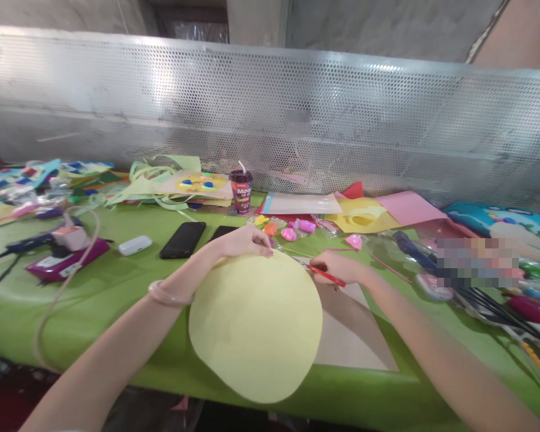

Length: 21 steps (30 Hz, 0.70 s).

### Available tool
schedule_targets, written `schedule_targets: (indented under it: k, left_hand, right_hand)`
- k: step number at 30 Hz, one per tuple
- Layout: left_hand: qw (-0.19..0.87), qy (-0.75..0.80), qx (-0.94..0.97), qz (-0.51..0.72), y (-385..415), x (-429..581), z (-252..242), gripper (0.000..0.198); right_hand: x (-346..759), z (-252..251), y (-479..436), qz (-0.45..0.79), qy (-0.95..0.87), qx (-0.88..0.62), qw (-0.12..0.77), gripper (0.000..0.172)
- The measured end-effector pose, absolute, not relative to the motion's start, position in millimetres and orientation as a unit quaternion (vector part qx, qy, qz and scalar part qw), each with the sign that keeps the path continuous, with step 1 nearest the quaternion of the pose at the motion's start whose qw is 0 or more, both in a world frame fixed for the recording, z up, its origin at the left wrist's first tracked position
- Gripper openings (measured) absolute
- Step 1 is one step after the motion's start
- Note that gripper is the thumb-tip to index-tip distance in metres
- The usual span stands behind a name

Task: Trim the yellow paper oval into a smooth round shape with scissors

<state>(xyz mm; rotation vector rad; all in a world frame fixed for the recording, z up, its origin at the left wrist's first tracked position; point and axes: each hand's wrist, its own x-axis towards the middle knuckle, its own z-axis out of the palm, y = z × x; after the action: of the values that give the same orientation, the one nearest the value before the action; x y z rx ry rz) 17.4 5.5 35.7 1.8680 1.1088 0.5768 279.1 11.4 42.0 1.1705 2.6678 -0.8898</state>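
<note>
A large, roughly round piece of pale yellow paper (256,327) is held up over the near part of the table. My left hand (247,241) pinches its top edge between thumb and fingers. At the paper's upper right edge, my right hand (337,267) is closed around red-handled scissors (328,276), whose blades lie close to that edge. A thin strip of paper (290,252) stretches from near my left hand toward the blades. Beneath, partly covered by the yellow paper, a light sheet (355,336) lies flat on the table.
Two phones, one a black phone (182,240), and a white case (135,245) lie left on the green table (153,360). Behind are a drink cup (241,192), small colourful packets (289,234) and coloured papers (409,211). Cables (490,306) crowd the right; a perforated metal panel (261,108) rises behind.
</note>
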Motion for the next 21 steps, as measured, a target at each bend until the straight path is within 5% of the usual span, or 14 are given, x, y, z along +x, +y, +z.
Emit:
schedule_targets:
  k: [21]
  left_hand:
    - [0.398, 0.506, 0.719, 0.263, 23, -15, 28, 0.044]
  right_hand:
    - [288, 42, 17, -0.297, 0.862, 0.410, -0.009, 0.007]
